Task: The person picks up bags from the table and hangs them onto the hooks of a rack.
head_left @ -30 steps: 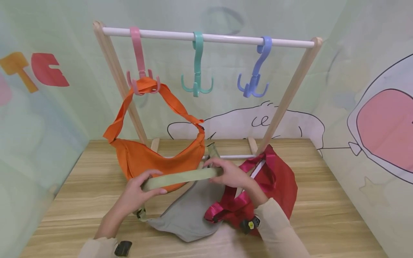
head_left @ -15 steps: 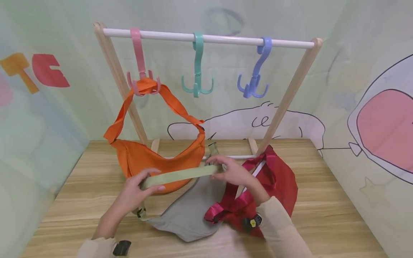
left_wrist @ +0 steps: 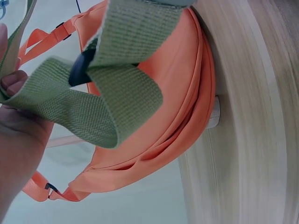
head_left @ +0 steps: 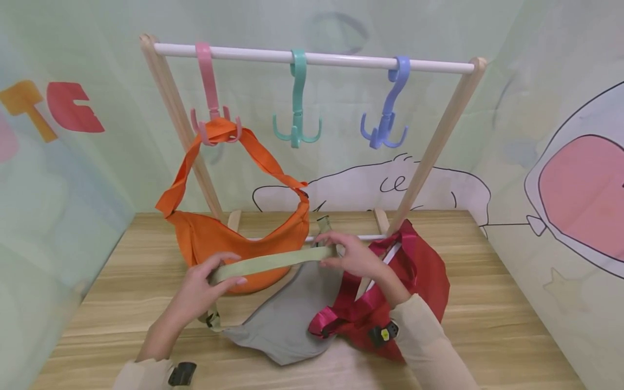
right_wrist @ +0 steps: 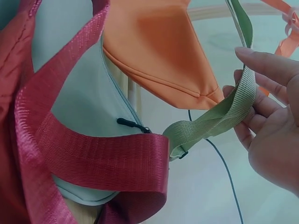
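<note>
Both hands hold a pale green webbing strap, stretched between them above a grey crossbody bag lying on the table. My left hand grips the strap's left end between thumb and fingers. At the other end my right hand pinches it; in the right wrist view the thumb lies over the webbing. Behind the strap, an orange bag hangs by its own strap from a pink hook. A red bag with shiny straps partly covers the grey bag.
A wooden rack with a white bar stands at the back of the table. Besides the pink hook, a green hook and a blue hook hang from it, bare. Printed cloth walls enclose the table.
My right hand has risen slightly and shifted a little right with its end of the strap. My left hand has drifted slightly left. The bags stay put.
</note>
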Demonstrator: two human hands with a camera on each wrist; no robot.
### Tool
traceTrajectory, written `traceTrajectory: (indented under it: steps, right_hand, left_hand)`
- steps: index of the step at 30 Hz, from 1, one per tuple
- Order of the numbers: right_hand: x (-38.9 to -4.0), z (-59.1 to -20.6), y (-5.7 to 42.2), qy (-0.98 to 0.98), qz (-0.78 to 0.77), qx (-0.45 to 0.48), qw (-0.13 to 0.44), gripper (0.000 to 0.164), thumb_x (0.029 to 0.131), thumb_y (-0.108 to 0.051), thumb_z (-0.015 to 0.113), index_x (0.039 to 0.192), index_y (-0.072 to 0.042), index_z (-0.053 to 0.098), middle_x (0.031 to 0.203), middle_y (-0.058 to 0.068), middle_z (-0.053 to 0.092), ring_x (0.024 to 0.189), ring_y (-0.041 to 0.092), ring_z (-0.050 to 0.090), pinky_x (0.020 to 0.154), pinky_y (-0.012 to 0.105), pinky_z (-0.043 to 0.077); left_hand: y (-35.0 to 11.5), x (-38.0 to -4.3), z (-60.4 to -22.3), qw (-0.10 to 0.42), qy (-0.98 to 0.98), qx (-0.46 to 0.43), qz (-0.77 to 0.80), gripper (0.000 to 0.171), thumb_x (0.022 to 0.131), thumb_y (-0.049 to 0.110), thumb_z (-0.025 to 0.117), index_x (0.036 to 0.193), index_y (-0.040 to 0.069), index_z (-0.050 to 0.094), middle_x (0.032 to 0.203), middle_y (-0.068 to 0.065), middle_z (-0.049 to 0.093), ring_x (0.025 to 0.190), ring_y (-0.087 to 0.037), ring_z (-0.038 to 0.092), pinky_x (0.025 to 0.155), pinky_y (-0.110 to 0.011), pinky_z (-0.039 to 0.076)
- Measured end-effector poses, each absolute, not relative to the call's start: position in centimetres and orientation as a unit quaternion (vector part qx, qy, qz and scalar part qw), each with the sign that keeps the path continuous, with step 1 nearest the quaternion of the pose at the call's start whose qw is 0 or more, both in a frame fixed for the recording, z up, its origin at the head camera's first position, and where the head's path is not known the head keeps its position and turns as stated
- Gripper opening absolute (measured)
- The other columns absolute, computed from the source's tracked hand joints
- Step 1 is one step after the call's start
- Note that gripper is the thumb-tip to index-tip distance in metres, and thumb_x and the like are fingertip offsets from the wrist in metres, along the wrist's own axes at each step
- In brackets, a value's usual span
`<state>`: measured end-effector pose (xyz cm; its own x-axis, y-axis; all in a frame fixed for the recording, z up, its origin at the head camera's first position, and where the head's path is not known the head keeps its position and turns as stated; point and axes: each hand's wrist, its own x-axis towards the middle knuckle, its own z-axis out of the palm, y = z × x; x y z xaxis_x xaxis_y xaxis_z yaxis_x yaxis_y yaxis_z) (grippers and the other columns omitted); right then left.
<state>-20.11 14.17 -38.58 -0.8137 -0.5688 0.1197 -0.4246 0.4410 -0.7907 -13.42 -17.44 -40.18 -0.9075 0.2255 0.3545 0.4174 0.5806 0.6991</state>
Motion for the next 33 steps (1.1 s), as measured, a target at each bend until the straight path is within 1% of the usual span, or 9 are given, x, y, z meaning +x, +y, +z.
traceTrajectory:
  steps: [3, 5, 7, 11, 16, 20, 23, 27, 33]
  right_hand:
    - [-20.2, -38.5, 14.1, 0.846, -0.44, -0.29, 0.081, 0.044, 0.078, -0.006, 0.072, 0.119, -0.009, 0.056, 0.091, 0.005, 0.059, 0.089, 0.022, 0.05, 0.07, 0.031, 0.045]
    - [-20.3, -38.3, 14.1, 0.847, -0.437, -0.291, 0.076, 0.044, 0.078, -0.007, 0.072, 0.119, -0.009, 0.056, 0.092, 0.004, 0.059, 0.089, 0.021, 0.05, 0.071, 0.031, 0.045]
    - [-20.3, -38.2, 14.1, 0.848, -0.436, -0.295, 0.069, 0.044, 0.077, -0.008, 0.073, 0.118, -0.011, 0.057, 0.091, 0.002, 0.06, 0.088, 0.02, 0.05, 0.072, 0.033, 0.045]
    - [-20.3, -37.8, 14.2, 0.85, -0.429, -0.299, 0.057, 0.043, 0.077, -0.008, 0.073, 0.117, -0.012, 0.058, 0.091, 0.0, 0.06, 0.088, 0.019, 0.05, 0.074, 0.039, 0.044]
    - [-20.5, -37.4, 14.3, 0.853, -0.421, -0.307, 0.038, 0.043, 0.076, -0.006, 0.073, 0.116, -0.01, 0.059, 0.095, 0.002, 0.06, 0.088, 0.018, 0.051, 0.079, 0.043, 0.043]
    - [-20.7, -37.3, 14.5, 0.845, -0.426, -0.32, 0.036, 0.042, 0.076, -0.004, 0.073, 0.116, -0.008, 0.059, 0.096, 0.005, 0.06, 0.088, 0.018, 0.052, 0.08, 0.04, 0.043]
    - [-20.8, -37.1, 14.8, 0.837, -0.434, -0.33, 0.042, 0.041, 0.077, -0.003, 0.072, 0.116, -0.006, 0.058, 0.099, 0.005, 0.06, 0.09, 0.017, 0.052, 0.082, 0.038, 0.042]
    - [-20.8, -36.8, 15.0, 0.823, -0.449, -0.346, 0.048, 0.039, 0.077, -0.002, 0.071, 0.114, -0.004, 0.059, 0.104, 0.004, 0.06, 0.092, 0.019, 0.053, 0.081, 0.036, 0.043]
    - [-20.8, -36.2, 15.2, 0.811, -0.463, -0.353, 0.061, 0.035, 0.078, 0.0, 0.07, 0.111, -0.004, 0.061, 0.106, 0.005, 0.061, 0.093, 0.019, 0.052, 0.077, 0.033, 0.046]
  left_hand:
    - [-17.4, -13.4, -39.9, 0.124, -0.877, -0.189, -0.424, 0.036, 0.075, 0.014, 0.075, 0.107, 0.012, 0.06, 0.077, 0.004, 0.055, 0.065, -0.008, 0.048, 0.057, -0.023, 0.042]
    - [-17.4, -13.4, -39.8, 0.126, -0.875, -0.191, -0.425, 0.035, 0.075, 0.013, 0.075, 0.107, 0.011, 0.06, 0.075, 0.003, 0.054, 0.063, -0.007, 0.048, 0.056, -0.023, 0.041]
    - [-17.4, -13.4, -39.6, 0.127, -0.875, -0.192, -0.426, 0.035, 0.075, 0.012, 0.075, 0.107, 0.011, 0.06, 0.081, 0.001, 0.058, 0.065, -0.007, 0.049, 0.056, -0.023, 0.041]
    - [-17.4, -13.4, -39.3, 0.133, -0.873, -0.199, -0.426, 0.035, 0.075, 0.011, 0.074, 0.107, 0.01, 0.06, 0.093, -0.003, 0.064, 0.069, -0.007, 0.051, 0.06, -0.022, 0.043]
    - [-17.4, -13.6, -39.1, 0.151, -0.867, -0.208, -0.427, 0.035, 0.074, 0.008, 0.075, 0.106, 0.009, 0.061, 0.094, -0.002, 0.065, 0.072, -0.006, 0.052, 0.062, -0.018, 0.042]
    - [-17.6, -13.8, -38.9, 0.168, -0.863, -0.22, -0.422, 0.037, 0.072, 0.006, 0.076, 0.106, 0.009, 0.061, 0.096, -0.004, 0.065, 0.07, -0.006, 0.051, 0.063, -0.015, 0.041]
    - [-17.6, -13.9, -38.8, 0.174, -0.863, -0.225, -0.418, 0.038, 0.071, 0.005, 0.076, 0.106, 0.009, 0.061, 0.097, -0.005, 0.065, 0.069, -0.006, 0.051, 0.063, -0.015, 0.041]
    - [-17.6, -13.9, -38.6, 0.17, -0.863, -0.222, -0.42, 0.038, 0.071, 0.005, 0.077, 0.106, 0.01, 0.062, 0.097, -0.003, 0.066, 0.073, -0.005, 0.053, 0.064, -0.014, 0.041]
    - [-17.6, -13.9, -38.3, 0.164, -0.859, -0.227, -0.429, 0.038, 0.071, 0.004, 0.076, 0.106, 0.01, 0.063, 0.094, -0.002, 0.065, 0.069, -0.005, 0.052, 0.06, -0.017, 0.041]
